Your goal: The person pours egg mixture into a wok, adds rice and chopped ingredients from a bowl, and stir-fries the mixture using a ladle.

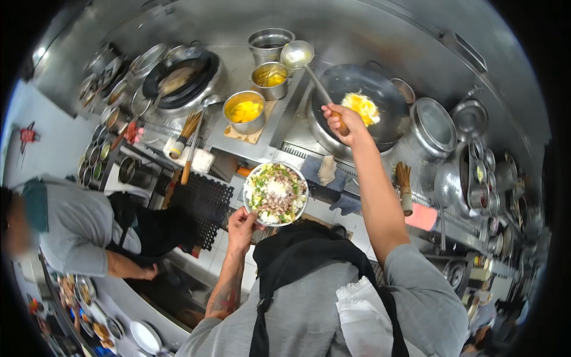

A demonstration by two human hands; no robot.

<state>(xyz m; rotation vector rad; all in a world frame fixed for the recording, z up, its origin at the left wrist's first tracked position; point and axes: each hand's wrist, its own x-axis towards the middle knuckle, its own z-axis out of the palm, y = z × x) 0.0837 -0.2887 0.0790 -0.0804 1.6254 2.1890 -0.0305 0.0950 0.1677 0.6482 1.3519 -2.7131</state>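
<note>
My left hand [242, 229] grips the rim of a round metal bowl [307, 202], held out in front of my apron. Diced meat, chopped greens and pale bits [276, 193] fill it. In my right hand [347, 124] is the wooden handle of a ladle [297, 55], its bowl raised to the left of a large black wok [389, 74]. Egg [360, 109], yellow and white, lies inside that wok, past my right hand. Left of the wok stand two metal pots, a nearer one [245, 113] and a farther one [270, 80], each with yellow contents.
Another wok [178, 77] sits on the left burner. A long-handled ladle [196, 140] and a bamboo brush [185, 134] lie before it. A second brush [405, 190] and a large strainer [446, 184] are on the right. A co-worker [83, 220] stands at left beside a counter with plates.
</note>
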